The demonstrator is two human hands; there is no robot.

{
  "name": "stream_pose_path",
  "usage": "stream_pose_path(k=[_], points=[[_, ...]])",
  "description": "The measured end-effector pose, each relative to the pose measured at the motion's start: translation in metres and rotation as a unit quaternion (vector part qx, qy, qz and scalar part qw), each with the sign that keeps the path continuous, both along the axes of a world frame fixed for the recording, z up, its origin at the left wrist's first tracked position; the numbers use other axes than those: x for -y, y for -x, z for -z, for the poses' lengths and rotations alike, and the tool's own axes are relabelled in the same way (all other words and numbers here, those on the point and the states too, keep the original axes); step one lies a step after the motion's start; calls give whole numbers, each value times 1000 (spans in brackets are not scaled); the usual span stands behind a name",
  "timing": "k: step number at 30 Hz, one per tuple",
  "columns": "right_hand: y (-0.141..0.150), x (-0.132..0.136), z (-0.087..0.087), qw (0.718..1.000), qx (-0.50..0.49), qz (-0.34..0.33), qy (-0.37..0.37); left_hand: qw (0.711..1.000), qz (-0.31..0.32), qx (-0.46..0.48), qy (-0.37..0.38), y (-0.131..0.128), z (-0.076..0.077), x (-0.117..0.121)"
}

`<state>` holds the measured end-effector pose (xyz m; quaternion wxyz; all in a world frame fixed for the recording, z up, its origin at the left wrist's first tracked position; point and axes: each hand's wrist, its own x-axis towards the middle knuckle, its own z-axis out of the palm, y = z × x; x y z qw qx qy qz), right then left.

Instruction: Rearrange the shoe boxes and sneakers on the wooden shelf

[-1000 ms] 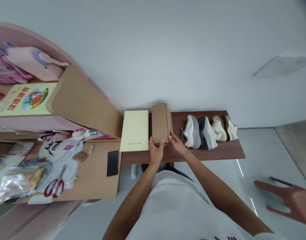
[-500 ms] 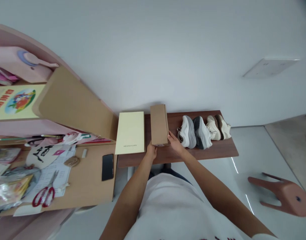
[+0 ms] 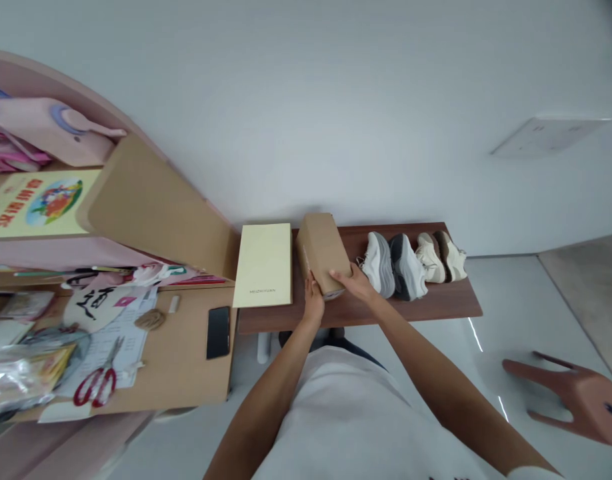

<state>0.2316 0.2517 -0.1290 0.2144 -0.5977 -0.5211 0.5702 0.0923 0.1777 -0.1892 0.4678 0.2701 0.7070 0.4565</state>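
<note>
A brown cardboard box [image 3: 326, 250] is tilted between my two hands over the dark wooden bench [image 3: 351, 313]. My left hand [image 3: 313, 300] grips its lower left edge, fingers against the side. From the right, my right hand [image 3: 355, 281] holds the near end, with the thumb on the top face. Left of the box lies a flat pale-yellow box [image 3: 264, 260] with printed lettering. On the right stand a white-and-grey pair of sneakers [image 3: 379, 265] and a cream-and-brown pair of shoes [image 3: 430, 257]. Whether the box's underside touches the bench is hidden.
A desk [image 3: 186, 360] at the left carries a black phone [image 3: 219, 332], red-handled scissors [image 3: 97, 383], papers and plastic bags. Above it, a shelf panel [image 3: 151, 207] juts toward the bench. A reddish-brown stool [image 3: 581, 403] is on the floor at the right.
The cardboard box has been rolled to the right, so its left side now shows. My left hand has shifted onto that side and my right thumb onto the top. The view has shifted slightly.
</note>
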Motion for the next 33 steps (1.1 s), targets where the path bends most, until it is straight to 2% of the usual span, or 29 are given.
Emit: stream_pose_path(k=[3,6,11,14,18,22,25,33], points=[[1,-5,-5,998,51,-20,-31,998,29,-53,30,-5,0,5],[1,-5,-6,994,87,-34,-50,995,59,-61,46,-6,3,8],[-8,-3,2,998,50,-36,-16,997,66,-32,8,4,9,7],[-16,-5,7,1000,-13,-21,-11,998,47,21,32,14,11,1],[-23,-8,10,997,-73,-33,-21,994,17,85,73,22,10,-8],[-29,-7,12,998,-59,-17,-24,991,-35,94,84,23,10,-7],[-32,-6,18,999,-39,-3,-22,992,-50,100,66,23,11,0],[-41,-17,54,999,-3,6,-49,993,-102,41,42,22,-3,7]])
